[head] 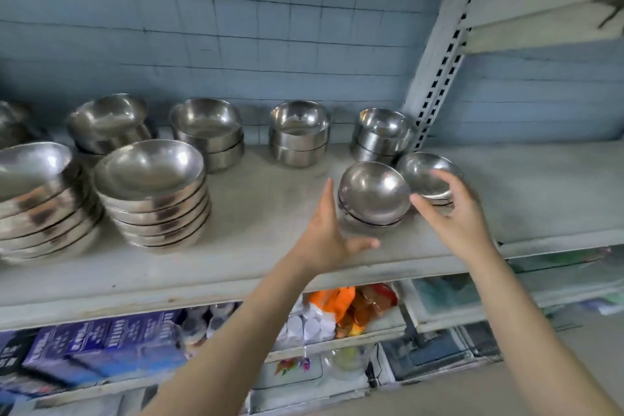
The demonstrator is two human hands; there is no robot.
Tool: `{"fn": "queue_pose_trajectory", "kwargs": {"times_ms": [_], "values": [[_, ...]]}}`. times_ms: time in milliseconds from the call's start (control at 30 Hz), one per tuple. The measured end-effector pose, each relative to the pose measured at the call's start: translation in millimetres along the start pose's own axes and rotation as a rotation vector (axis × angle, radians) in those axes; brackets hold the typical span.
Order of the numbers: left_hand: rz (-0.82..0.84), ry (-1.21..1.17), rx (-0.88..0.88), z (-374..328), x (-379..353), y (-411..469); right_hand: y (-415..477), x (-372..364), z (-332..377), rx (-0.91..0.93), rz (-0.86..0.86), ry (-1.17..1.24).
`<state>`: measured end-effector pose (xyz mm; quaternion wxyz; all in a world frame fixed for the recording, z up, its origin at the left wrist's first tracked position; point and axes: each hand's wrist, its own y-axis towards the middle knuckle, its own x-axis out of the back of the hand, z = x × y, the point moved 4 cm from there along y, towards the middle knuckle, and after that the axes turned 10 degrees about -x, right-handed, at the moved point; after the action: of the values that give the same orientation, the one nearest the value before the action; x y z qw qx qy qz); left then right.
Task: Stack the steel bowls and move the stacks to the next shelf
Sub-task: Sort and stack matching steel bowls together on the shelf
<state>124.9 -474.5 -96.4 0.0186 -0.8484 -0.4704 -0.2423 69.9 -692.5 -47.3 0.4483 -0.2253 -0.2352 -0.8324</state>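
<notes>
Head view shows left hand (324,230) and right hand (452,209), fingers released, flanking the small bowl stack (373,192) on the shelf (263,199); cupping its base evenly should keep it steady when lifted.

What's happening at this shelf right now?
A person reaches both bare hands toward two small stacks of steel bowls near the front of the shelf. The left hand is open beside the nearer stack; the right hand, fingers spread, hovers over the right-hand stack. Neither has a grip yet. To the left stand taller stacks.
</notes>
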Motion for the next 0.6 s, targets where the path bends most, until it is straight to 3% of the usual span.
{"fn": "queue_pose_trajectory", "kwargs": {"times_ms": [200, 367, 600], "values": [[-0.271, -0.144, 0.021, 1.7, -32.7, 36.0, 53.7, 21.5, -57.5, -0.139, 0.148, -0.048], [-0.318, -0.106, -0.011, 2.6, -22.0, 25.0, 73.4, 20.0, -61.4, -0.163, 0.29, 0.005], [-0.414, -0.12, 0.037, 15.4, 15.3, -11.8, 72.7, 14.9, -61.4, -0.208, 0.293, 0.046]]}}
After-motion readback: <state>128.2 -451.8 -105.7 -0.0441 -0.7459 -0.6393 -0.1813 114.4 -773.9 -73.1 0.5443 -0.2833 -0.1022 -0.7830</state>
